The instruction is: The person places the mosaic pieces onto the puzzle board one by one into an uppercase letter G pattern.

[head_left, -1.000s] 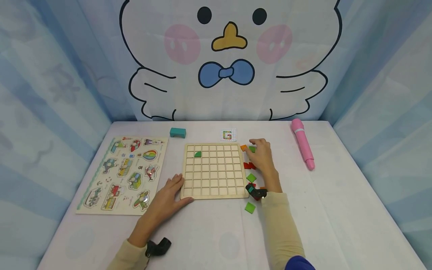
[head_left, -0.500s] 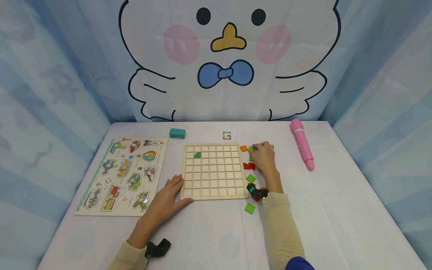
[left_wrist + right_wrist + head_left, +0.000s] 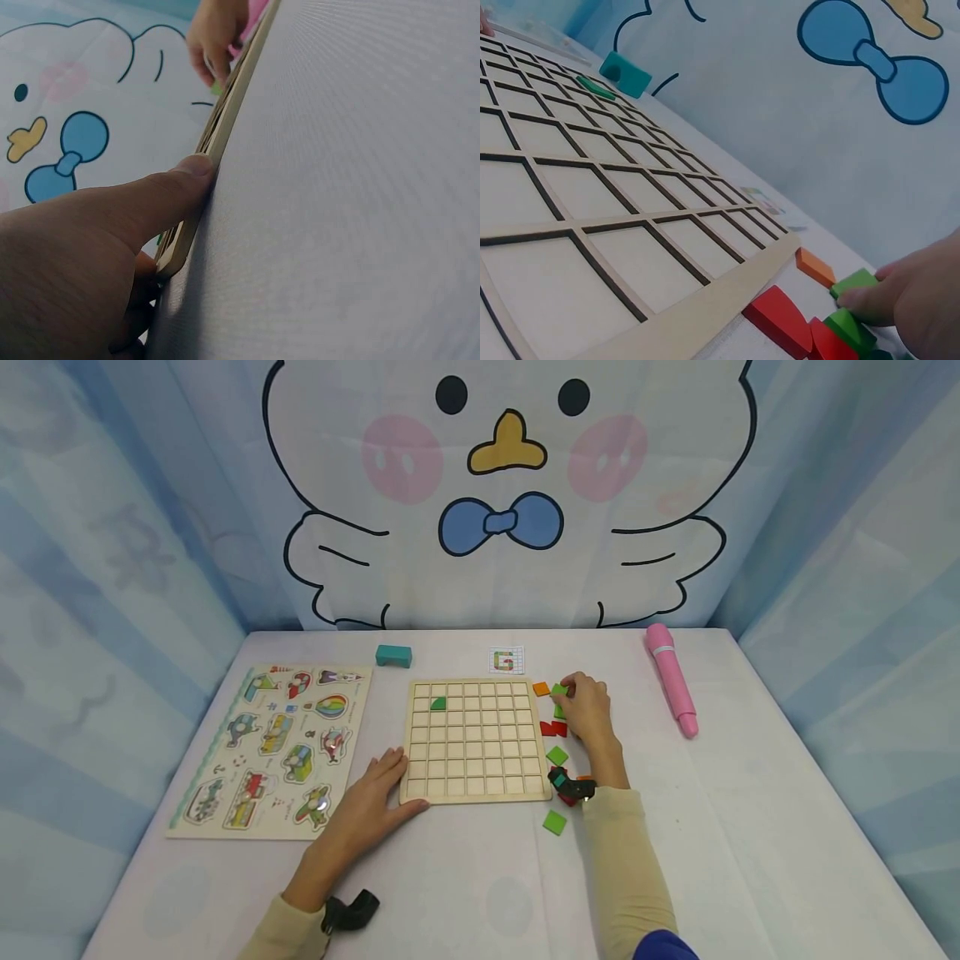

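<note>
A wooden grid board (image 3: pixel 476 743) lies flat, with one dark green rounded piece (image 3: pixel 438 703) in a cell near its upper left. My left hand (image 3: pixel 371 802) rests at the board's near left corner, fingers along the left side and the thumb on the front edge. Just right of the board, my right hand (image 3: pixel 588 708) pinches a small green tile (image 3: pixel 855 281) between thumb and finger. Another green tile (image 3: pixel 849 330) lies right below it. An orange tile (image 3: pixel 542 689) and red pieces (image 3: pixel 780 322) lie close by; the hand partly hides this group.
A small pattern card (image 3: pixel 507 661) and a teal block (image 3: pixel 394 656) are behind the board. A picture puzzle board (image 3: pixel 273 752) lies at left, a pink pen-shaped thing (image 3: pixel 672 681) at right. More green tiles (image 3: pixel 555 822) lie along the board's right side.
My right hand has shifted slightly right and drawn its fingers together at the green tile; before, they were spread near the orange and green tiles. The left hand has stayed put.
</note>
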Available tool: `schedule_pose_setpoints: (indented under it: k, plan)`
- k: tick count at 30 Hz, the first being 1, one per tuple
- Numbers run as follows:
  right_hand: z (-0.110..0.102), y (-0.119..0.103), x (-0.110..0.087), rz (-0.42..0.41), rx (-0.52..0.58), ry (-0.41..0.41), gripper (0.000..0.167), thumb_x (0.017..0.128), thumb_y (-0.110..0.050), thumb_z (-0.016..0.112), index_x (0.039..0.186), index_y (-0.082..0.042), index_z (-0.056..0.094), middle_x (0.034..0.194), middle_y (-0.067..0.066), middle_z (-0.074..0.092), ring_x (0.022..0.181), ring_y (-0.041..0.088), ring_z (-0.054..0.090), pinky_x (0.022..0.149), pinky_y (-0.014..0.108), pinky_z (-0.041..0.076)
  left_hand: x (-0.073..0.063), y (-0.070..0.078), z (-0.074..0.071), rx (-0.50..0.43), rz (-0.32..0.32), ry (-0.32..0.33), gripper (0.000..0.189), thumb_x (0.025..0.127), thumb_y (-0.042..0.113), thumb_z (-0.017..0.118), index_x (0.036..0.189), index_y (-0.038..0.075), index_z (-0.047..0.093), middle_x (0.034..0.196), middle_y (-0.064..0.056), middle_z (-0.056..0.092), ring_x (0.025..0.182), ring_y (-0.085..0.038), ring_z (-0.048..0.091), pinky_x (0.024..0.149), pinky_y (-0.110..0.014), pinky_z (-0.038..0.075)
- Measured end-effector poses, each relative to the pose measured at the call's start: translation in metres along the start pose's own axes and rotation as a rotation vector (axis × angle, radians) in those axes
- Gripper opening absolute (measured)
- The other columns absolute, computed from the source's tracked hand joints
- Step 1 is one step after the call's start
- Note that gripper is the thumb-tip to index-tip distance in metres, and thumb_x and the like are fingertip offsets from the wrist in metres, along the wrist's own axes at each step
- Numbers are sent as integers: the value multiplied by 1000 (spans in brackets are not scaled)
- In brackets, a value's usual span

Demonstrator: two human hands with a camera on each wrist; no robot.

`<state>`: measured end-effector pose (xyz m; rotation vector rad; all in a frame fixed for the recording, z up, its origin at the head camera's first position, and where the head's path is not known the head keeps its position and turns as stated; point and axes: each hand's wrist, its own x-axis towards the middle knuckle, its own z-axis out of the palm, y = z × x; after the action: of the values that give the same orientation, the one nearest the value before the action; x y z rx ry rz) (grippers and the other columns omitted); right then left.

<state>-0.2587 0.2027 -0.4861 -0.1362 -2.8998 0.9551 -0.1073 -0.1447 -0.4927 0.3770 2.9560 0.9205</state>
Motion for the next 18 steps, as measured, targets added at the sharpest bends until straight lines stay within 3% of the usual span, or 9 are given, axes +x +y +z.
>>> schedule_pose_setpoints:
  k: [10,18]
  plan:
    - [-4,-4,-3,15,57,-11,27,100,-15,61,124,-3,61,112,17,63,106,32,51,94,48,47,-1,0,0,5,5,1,83,86,47,76,147,-1,47,158,-17,41,150,-35,34,124,-51,29]
    - [-7,-9,-4,-28,136,27,28,100,-14,60,125,0,60,110,17,62,98,30,56,86,40,51,0,0,0,8,-5,-7,83,86,46,76,148,0,46,159,-17,40,150,-35,33,125,-52,28]
